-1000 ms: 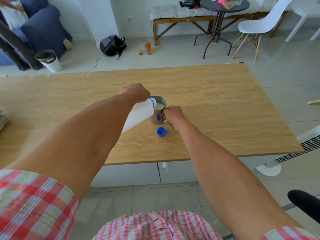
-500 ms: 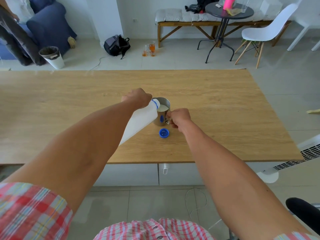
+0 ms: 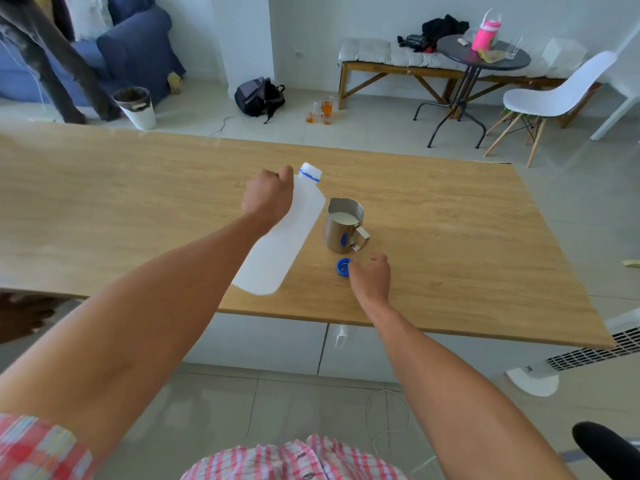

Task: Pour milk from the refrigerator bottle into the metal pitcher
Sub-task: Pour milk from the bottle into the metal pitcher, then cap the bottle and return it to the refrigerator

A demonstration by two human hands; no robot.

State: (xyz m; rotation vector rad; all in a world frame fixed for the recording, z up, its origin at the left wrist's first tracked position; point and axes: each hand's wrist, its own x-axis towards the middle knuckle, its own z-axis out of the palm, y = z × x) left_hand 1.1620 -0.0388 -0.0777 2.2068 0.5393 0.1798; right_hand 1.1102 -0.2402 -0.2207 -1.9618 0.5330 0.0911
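Wooden and wide, the table (image 3: 450, 237) fills the middle of your view, with tiled floor, a bench and a white chair beyond it.

Your biggest item is the bottle (image 3: 277, 251), white plastic, uncapped, with a blue ring at the neck. Your left hand (image 3: 267, 199) is wrapped around its upper part and holds it leaning, mouth up and away from you. It sits just left of the pitcher (image 3: 341, 230), mouth clear of the rim. Judge it as fairly heavy if well filled, with thin walls that may flex under a squeeze; high on the shoulder, where you have it, looks the sound place to grip. You cannot see how full it is.

That pitcher stands upright on the table, milk inside reaching fairly near the rim, so the pour looks done or nearly so. Steel is stiff but may be slick; take it by the handle, which points toward your right.

Your right hand (image 3: 371, 278) hovers over the cap (image 3: 343, 267), fingers loosely curled, gripping nothing that you can make out.

No writing is legible; the blue mark on the pitcher is too small to read.
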